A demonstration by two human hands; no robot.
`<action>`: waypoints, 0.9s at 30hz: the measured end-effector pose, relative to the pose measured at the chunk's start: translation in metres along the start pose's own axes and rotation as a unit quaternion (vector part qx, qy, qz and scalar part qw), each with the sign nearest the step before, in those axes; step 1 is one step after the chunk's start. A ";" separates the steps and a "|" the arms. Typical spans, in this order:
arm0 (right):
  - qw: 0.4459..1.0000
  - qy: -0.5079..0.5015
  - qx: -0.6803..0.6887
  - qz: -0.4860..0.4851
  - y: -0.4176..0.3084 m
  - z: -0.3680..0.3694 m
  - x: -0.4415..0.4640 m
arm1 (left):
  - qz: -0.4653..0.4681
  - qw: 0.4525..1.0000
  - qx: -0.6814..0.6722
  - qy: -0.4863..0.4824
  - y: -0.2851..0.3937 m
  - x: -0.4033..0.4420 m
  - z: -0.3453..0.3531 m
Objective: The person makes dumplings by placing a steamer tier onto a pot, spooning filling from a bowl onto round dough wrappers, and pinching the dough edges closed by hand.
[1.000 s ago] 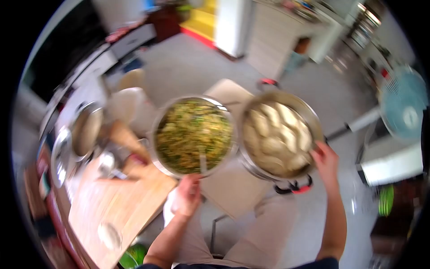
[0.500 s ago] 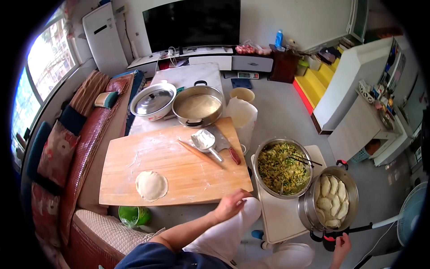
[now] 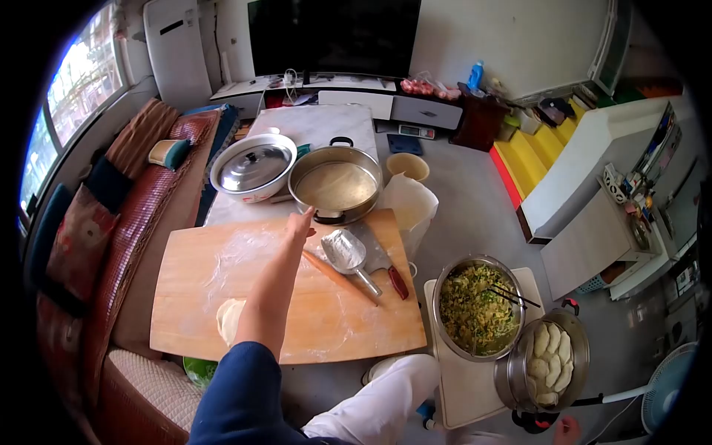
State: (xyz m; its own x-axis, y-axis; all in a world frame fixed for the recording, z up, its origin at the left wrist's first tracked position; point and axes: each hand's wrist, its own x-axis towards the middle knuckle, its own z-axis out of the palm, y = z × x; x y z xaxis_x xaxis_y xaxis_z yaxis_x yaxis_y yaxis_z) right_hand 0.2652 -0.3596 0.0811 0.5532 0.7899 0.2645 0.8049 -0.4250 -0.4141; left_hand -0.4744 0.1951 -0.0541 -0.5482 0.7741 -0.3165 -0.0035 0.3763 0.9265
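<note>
My left hand (image 3: 300, 224) reaches across the wooden board (image 3: 185, 289) to the near rim of a steel pot (image 3: 343, 152), just left of its black handle. Its fingers look apart; contact with the pot is unclear. Under my forearm lies a round dough wrapper (image 3: 228, 320), partly hidden. Right of my hand are a rolling pin (image 3: 340, 278), a metal scoop of flour (image 3: 344, 251) and a cleaver with a red handle (image 3: 398, 282). My right hand (image 3: 567, 430), blurred and cut off at the bottom edge, is near a steamer pot (image 3: 580, 348) holding several dumplings (image 3: 550, 360).
A bowl of chopped green and yellow filling (image 3: 475, 311) with dark chopsticks (image 3: 514, 297) stands on a small side table (image 3: 463, 393). Behind the board are a lidded basin (image 3: 252, 167) and a white bag (image 3: 411, 200). A fan (image 3: 670, 389) stands at right.
My left hand has moved from beside my knee, forward over the board to the pot's rim. The right hand has moved slightly lower in view. The camera view has shifted.
</note>
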 end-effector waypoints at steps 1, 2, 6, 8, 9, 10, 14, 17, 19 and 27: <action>0.998 -0.012 -0.052 0.016 -0.006 -0.003 -0.001 | -0.005 1.000 0.011 -0.002 -0.008 0.023 0.006; 0.999 -0.015 -0.048 0.020 -0.014 -0.004 0.000 | -0.010 1.000 0.020 -0.004 -0.013 0.043 0.014; 0.998 -0.032 -0.050 0.033 -0.035 -0.005 0.010 | -0.058 0.993 -0.086 -0.051 -0.022 0.080 0.036; 0.997 -0.033 -0.059 0.032 -0.039 -0.003 0.013 | -0.062 0.991 -0.108 -0.045 -0.046 0.118 0.049; 0.997 -0.029 -0.063 0.028 -0.041 -0.002 0.014 | -0.065 0.990 -0.119 -0.041 -0.057 0.137 0.051; 0.997 -0.024 -0.066 0.024 -0.043 -0.001 0.016 | -0.073 0.985 -0.137 -0.073 -0.056 0.145 0.048; 0.995 -0.052 -0.082 0.034 -0.057 -0.005 0.018 | -0.049 0.964 -0.254 -0.060 -0.035 0.124 0.055; 0.994 -0.054 -0.096 0.025 -0.063 -0.010 0.021 | -0.043 0.974 -0.212 -0.062 -0.015 0.100 0.048; 0.990 -0.053 -0.131 0.002 -0.058 -0.009 0.026 | -0.015 0.970 -0.225 -0.091 -0.001 0.088 0.045; 0.944 -0.090 0.312 -0.052 -0.141 0.073 0.123 | 0.044 0.903 -0.251 -0.346 0.129 -0.028 0.081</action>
State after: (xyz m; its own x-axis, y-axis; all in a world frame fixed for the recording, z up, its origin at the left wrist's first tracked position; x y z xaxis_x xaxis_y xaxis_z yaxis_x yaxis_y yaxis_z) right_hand 0.2044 -0.1701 0.1086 0.3873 0.8994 0.2026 0.5377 -0.0418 -0.8421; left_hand -0.3920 0.2629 0.0581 0.0888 0.9878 -0.1277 -0.4598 0.1544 0.8745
